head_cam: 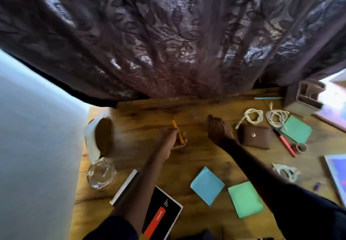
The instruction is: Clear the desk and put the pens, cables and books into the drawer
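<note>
1. My left hand (171,138) pinches a yellow pencil (177,132) between thumb and curled fingers, above the middle of the wooden desk (149,112), its tip pointing toward the far edge.
2. My right hand (218,129) hovers just right of it, knuckles up and fingers curled under; I cannot tell whether they hold anything.
3. Two coiled white cables (250,117) (277,117) lie side by side toward the far right corner, a third coil (286,171) near the right edge.
4. A pink pen (284,142) lies between a brown pouch (255,137) and a green paper pad (296,129); a teal pen (267,98) rests along the far edge, beside a grey desk organiser (305,97).
5. A black-and-red book (162,213) sits at the near edge, partly under my left forearm.
6. A glass ashtray (101,172) stands by the left edge.
</note>
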The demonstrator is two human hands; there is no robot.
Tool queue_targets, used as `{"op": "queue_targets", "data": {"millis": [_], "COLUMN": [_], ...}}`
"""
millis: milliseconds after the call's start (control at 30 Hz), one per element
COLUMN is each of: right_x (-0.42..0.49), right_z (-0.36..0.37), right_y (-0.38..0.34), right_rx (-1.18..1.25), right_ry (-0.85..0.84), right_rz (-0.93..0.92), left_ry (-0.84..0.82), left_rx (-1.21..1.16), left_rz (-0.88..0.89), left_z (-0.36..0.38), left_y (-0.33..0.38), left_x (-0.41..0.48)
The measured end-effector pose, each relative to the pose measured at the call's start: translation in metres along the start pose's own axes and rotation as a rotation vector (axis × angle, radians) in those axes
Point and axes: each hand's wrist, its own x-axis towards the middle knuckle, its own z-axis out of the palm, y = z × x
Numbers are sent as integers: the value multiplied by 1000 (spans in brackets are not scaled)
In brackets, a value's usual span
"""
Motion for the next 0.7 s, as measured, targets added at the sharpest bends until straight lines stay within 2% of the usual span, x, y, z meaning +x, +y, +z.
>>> {"op": "queue_targets", "data": {"millis": [67,100,200,267,433,567,700], "right_x": [-22,-33,-62,-84,-135,-190,-260], "right_z": [-4,-7,-27,-37,-47,-41,-42], "right_y": [11,21,47,66,115,161,210], "right_rx": [122,260,775,939,807,807,615], "right_ry": [108,160,148,152,279,383,539], "right_rz": [17,-1,72,97,173,312,446], "left_ry": [-5,-29,-221,-320,-491,-564,-648], "left_rx": [29,44,119,136,119,224,377], "left_rz": [96,150,266,287,275,277,301], "left_z": [14,21,40,57,100,142,192], "left_y": [1,1,2,0,-14,-42,-86], "left_x": [-2,-3,-15,-26,-61,-96,-131]}}
